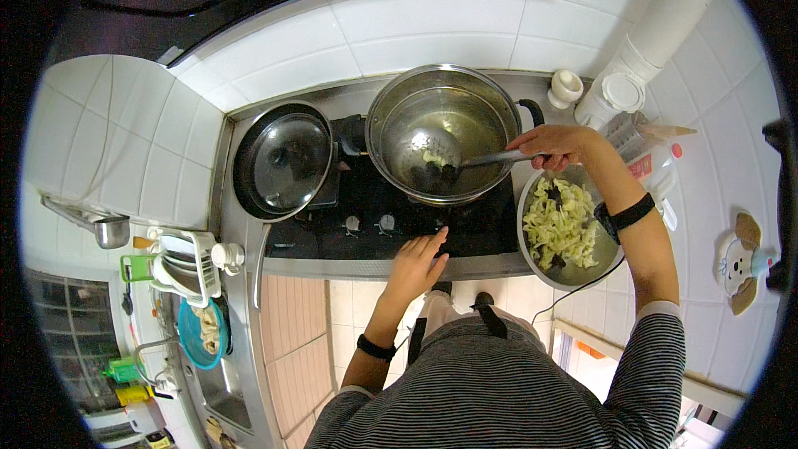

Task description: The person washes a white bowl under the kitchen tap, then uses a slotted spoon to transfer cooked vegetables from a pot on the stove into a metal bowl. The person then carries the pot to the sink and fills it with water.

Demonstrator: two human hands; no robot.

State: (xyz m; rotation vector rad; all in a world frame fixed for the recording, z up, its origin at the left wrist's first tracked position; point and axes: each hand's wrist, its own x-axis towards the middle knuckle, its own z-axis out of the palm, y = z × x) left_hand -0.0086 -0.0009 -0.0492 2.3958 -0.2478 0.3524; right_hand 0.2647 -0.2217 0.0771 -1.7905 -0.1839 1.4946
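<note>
My right hand [552,146] grips the grey handle of a long-handled cooking utensil [489,159]. Its dark head reaches down into a deep stainless-steel pot [444,70] on the cooktop. Inside, a few pale pieces [431,156] lie near the utensil's head, and the bottom looks wet and shiny. Fingers spread, my left hand [416,265] is over the front of the black gas cooktop [324,243], its fingertips by the control area; whether they touch it is unclear. Below my right forearm stands a metal bowl [527,262] of chopped pale-green vegetable, apparently cabbage [561,224], with some dark bits.
Left of the pot sits a frying pan [246,199] under a glass lid [293,159], its handle jutting past the counter edge. A white mortar [565,88] and a red-capped bottle [654,162] stand at right. Leftward are a dish rack [206,268], a sink [225,396] and a blue basin [190,340].
</note>
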